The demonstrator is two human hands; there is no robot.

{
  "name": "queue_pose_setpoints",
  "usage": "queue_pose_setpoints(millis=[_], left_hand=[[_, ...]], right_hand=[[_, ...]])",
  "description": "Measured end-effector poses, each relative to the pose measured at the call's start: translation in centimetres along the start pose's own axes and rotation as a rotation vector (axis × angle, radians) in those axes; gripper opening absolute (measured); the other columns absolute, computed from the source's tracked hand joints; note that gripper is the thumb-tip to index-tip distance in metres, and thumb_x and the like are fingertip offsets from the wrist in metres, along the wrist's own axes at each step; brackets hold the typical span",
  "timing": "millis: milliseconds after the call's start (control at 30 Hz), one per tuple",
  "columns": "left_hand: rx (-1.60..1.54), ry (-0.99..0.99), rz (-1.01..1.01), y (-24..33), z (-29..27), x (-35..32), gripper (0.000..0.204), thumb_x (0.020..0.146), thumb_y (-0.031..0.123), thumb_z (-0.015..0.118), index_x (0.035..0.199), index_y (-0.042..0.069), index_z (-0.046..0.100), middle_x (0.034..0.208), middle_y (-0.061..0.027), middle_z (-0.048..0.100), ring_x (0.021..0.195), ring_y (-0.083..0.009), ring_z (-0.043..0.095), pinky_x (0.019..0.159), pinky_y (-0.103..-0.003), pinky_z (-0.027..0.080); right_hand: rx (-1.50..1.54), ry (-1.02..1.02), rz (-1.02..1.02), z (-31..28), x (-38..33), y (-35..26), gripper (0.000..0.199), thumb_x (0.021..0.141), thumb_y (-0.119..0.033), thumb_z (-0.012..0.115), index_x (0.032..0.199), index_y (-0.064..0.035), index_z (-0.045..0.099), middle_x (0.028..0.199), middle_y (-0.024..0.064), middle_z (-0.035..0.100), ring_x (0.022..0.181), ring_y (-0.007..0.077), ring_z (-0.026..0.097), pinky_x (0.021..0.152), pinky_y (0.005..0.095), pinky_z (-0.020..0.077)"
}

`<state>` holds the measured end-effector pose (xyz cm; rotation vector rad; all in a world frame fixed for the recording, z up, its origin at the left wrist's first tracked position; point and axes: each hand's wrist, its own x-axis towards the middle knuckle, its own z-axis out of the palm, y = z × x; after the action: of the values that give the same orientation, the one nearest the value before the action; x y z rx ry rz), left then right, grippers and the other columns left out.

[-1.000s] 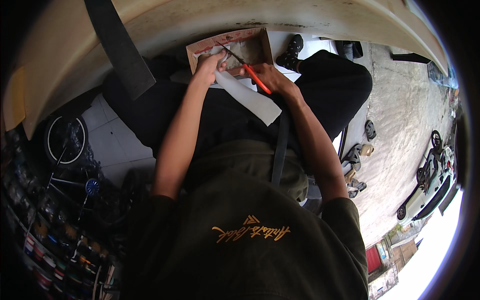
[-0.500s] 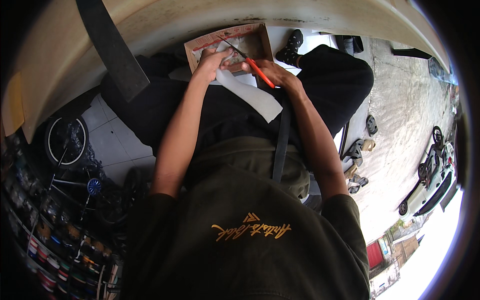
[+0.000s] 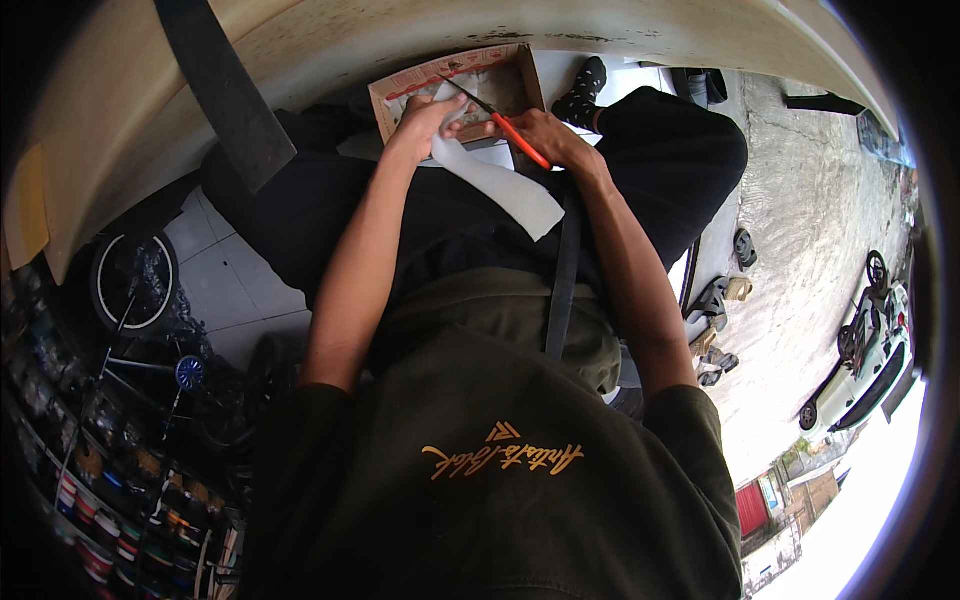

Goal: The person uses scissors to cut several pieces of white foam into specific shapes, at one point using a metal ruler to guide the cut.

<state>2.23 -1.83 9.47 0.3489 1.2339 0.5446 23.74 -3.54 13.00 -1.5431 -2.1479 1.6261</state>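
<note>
My left hand [image 3: 424,122] pinches the upper part of a white strip [image 3: 505,192] that looks like cloth or felt. The strip's broad free end hangs down toward the right over my lap. My right hand [image 3: 548,136] is closed round the red handles of a pair of scissors [image 3: 522,142]. Their dark blades slant up and left, close by the strip and the left fingertips. Whether the blades touch the strip I cannot tell. Beyond both hands stands a shallow open cardboard box [image 3: 533,78] with whitish scraps inside.
A pale curved surface [image 3: 400,40] spans the far side, with a dark strap [image 3: 225,95] hanging at left. A bicycle wheel [image 3: 133,280] and shelves of goods [image 3: 110,530] lie left. Sandals [image 3: 712,305] and a parked car [image 3: 872,365] are right, on concrete [image 3: 790,210].
My right hand and the scissors have shifted very slightly up and away from the strip. My left hand keeps its hold on the strip in nearly the same place.
</note>
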Motion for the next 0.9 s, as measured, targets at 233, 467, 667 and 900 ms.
queue_pose_setpoints(millis=[233,467,667,900], left_hand=[[-0.055,0.021,-0.025,-0.4,-0.6,0.8,0.014,0.09,0.012,0.059,0.096,0.001,0.055,0.079,-0.0093,0.059,0.056,-0.0145,0.051,0.044,-0.024,0.036],[0.003,0.092,0.09,-0.8,-0.4,1.0,0.014,0.089,0.011,0.062,0.093,-0.001,0.058,0.078,-0.0092,0.06,0.052,-0.0164,0.054,0.041,-0.027,0.038],[0.094,0.146,0.127,-0.5,-0.6,0.7,0.011,0.087,0.012,0.065,0.09,0.002,0.063,0.079,-0.0059,0.063,0.051,-0.0115,0.052,0.041,-0.025,0.036],[0.269,0.192,0.137,0.3,-0.2,-0.3,0.013,0.086,0.015,0.067,0.095,0.006,0.068,0.083,-0.0017,0.066,0.06,-0.0084,0.054,0.045,-0.024,0.038]], right_hand=[[0.042,0.0,0.163,0.7,0.4,0.8,0.074,0.083,-0.069,0.051,0.076,0.0037,0.063,0.051,0.0111,0.049,0.053,0.0235,0.049,0.058,0.0383,0.0429],[0.11,-0.069,0.343,0.6,0.7,1.0,0.087,0.077,-0.083,0.041,0.073,0.0012,0.061,0.059,0.0069,0.049,0.064,0.0208,0.05,0.062,0.0378,0.0403],[0.122,-0.102,0.298,0.9,0.9,1.2,0.088,0.077,-0.084,0.04,0.084,0.0007,0.064,0.064,0.0082,0.052,0.069,0.0227,0.052,0.068,0.0395,0.0414],[0.132,-0.099,0.254,0.4,0.5,0.7,0.086,0.078,-0.081,0.042,0.082,0.0017,0.064,0.065,0.0093,0.054,0.069,0.0216,0.051,0.069,0.039,0.0423]])
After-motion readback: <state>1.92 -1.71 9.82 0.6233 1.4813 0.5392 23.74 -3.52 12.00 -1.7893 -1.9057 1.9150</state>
